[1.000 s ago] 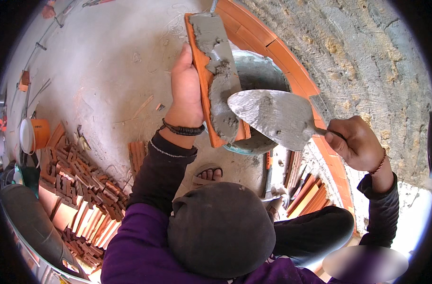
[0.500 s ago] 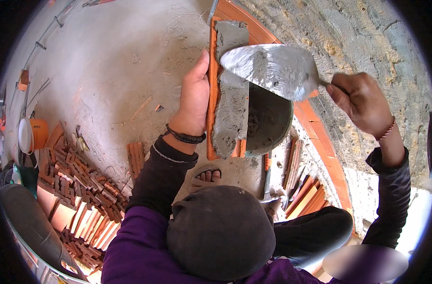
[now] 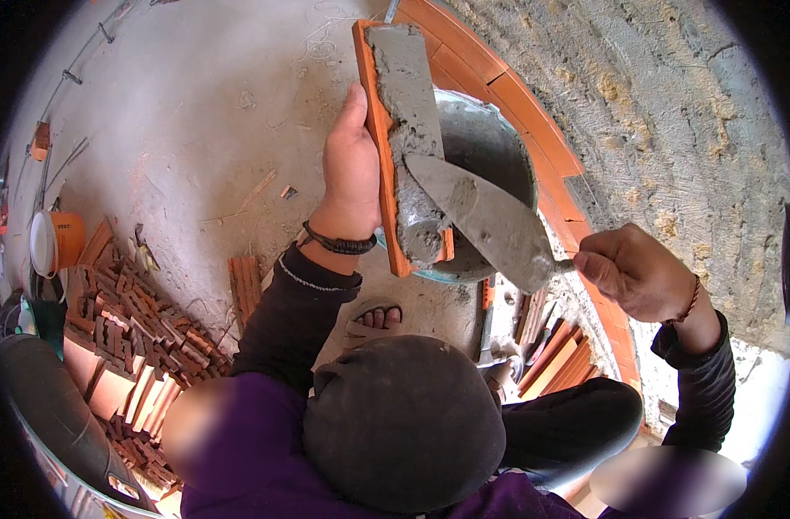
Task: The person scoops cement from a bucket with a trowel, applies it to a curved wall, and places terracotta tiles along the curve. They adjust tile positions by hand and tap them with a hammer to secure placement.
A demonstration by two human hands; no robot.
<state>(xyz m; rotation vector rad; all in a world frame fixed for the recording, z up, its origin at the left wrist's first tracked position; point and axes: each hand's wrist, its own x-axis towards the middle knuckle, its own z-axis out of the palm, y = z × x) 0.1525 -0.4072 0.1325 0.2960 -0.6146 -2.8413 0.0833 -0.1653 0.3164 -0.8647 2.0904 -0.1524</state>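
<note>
My left hand (image 3: 353, 177) grips a long orange brick tile (image 3: 379, 138) by its left side, the thumb pointing up along the edge. Grey wet mortar (image 3: 408, 104) covers the tile's face in a thick layer. My right hand (image 3: 642, 272) is closed round the handle of a trowel (image 3: 490, 221), most of the grip hidden in the fist. The trowel's blade slants up to the left, its tip touching the mortar near the middle of the tile. Beneath the tile and blade stands a round bucket (image 3: 490, 130) with grey mortar inside, partly covered by them.
A curved course of orange tiles (image 3: 533, 112) runs along the rough grey wall (image 3: 663, 130). Stacked brick tiles (image 3: 144, 337) lie at the left, beside an orange-and-white bucket (image 3: 56, 242). More tiles (image 3: 559, 359) and an orange-handled tool (image 3: 488, 316) lie near my knee.
The trowel has come down toward me, its tip going from the tile's upper part to its middle. The tile has tilted, its top leaning left, and has shifted slightly up.
</note>
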